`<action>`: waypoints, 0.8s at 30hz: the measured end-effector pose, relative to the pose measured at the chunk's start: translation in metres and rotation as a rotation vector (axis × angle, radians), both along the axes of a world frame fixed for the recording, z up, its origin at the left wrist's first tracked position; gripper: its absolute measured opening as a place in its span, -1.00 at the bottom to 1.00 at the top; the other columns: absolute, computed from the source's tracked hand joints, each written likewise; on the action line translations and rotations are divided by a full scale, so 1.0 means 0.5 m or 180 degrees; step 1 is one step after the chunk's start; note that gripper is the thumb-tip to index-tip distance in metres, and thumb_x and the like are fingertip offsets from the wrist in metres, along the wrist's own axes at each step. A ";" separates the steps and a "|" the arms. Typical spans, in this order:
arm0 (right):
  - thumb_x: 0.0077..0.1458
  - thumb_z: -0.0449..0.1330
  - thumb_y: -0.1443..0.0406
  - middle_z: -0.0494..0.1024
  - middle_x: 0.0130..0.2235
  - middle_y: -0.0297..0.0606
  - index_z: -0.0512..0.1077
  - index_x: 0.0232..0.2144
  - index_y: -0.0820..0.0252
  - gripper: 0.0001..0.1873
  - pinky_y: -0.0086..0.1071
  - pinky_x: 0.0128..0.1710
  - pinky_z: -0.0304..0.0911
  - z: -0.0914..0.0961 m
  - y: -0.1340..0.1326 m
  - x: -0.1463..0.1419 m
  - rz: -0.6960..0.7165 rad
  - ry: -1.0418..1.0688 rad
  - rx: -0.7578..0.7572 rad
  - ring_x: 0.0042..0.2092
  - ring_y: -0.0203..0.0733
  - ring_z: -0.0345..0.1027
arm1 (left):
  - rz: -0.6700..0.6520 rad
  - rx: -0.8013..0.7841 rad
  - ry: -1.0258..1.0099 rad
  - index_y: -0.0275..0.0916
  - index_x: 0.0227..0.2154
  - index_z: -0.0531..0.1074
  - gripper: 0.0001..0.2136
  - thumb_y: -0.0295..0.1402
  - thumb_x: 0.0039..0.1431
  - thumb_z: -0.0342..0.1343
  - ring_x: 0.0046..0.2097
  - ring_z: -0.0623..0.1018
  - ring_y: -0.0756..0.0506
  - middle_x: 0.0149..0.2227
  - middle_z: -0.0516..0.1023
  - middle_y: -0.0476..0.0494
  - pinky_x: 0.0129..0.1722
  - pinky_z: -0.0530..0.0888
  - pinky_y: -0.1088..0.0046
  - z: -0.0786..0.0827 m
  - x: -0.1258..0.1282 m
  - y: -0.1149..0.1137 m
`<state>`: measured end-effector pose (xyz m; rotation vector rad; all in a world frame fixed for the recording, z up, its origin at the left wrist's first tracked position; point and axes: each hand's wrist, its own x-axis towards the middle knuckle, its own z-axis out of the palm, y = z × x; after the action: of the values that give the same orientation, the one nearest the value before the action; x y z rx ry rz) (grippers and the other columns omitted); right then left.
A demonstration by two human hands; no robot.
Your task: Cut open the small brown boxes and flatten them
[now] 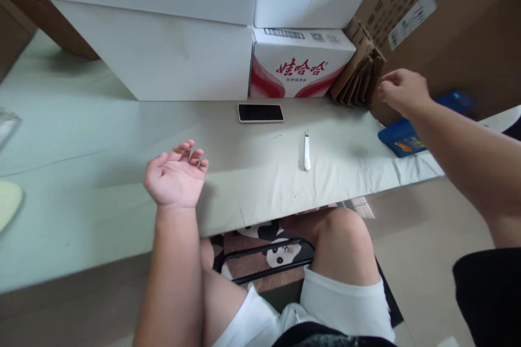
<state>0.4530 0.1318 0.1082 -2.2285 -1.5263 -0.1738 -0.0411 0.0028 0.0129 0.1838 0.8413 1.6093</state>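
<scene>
My left hand (176,176) hovers at the front of the table, palm up, with loosely bent fingers apart and nothing in it. My right hand (402,91) reaches out at the right, its fingers curled in. It is beside a row of folded brown cardboard pieces (355,82); whether it pinches anything is hidden. Under my right forearm lies a blue package (401,138) with orange lettering. A slim white hand tool with a narrow metal tip (306,153) rests on the table between my hands. Behind it lies a phone (260,113) with a dark screen.
Large white boxes (183,54) stand along the back, beside a white and red carton (303,65). A tall brown cardboard box (456,27) rises at the right. A pale green cloth (101,173) covers the table. A pale yellow object (8,203) is at the left edge.
</scene>
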 end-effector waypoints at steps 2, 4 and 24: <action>0.24 0.09 0.43 0.65 -0.14 0.17 0.52 0.06 0.44 -0.61 -0.38 -0.28 0.31 0.020 -0.003 -0.067 0.0342 0.0418 -0.0101 -0.31 -0.40 0.53 | -0.0007 0.0075 -0.0076 -0.20 -0.40 0.53 -0.76 -0.20 0.10 0.02 -0.44 0.57 -0.03 -0.41 0.60 -0.10 -0.47 0.52 0.46 0.004 -0.011 -0.006; 0.23 0.11 0.42 0.66 -0.16 0.11 0.52 0.05 0.38 -0.62 -0.36 -0.24 0.33 0.033 -0.002 -0.146 0.0693 0.0481 -0.0198 -0.30 -0.37 0.53 | 0.0000 0.0156 -0.0154 -0.20 -0.36 0.54 -0.76 -0.21 0.10 0.03 -0.45 0.56 -0.04 -0.45 0.59 -0.09 -0.47 0.53 0.45 0.005 -0.022 -0.013; 0.34 0.02 -0.04 0.09 0.47 -0.24 0.17 0.39 0.04 -0.32 0.21 0.45 -0.28 -0.130 -0.278 -1.023 0.5566 -0.0583 -0.1145 0.50 0.19 -0.20 | 0.0655 0.0790 0.0125 0.00 0.17 0.36 -0.35 0.18 0.24 -0.36 0.47 0.16 -0.13 0.46 0.15 0.03 0.35 0.26 0.22 -0.039 -0.074 -0.044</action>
<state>-0.0585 -0.0071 0.0434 -0.3455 -3.0633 0.4590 -0.0783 -0.0194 -0.0065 0.3136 0.7057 1.9088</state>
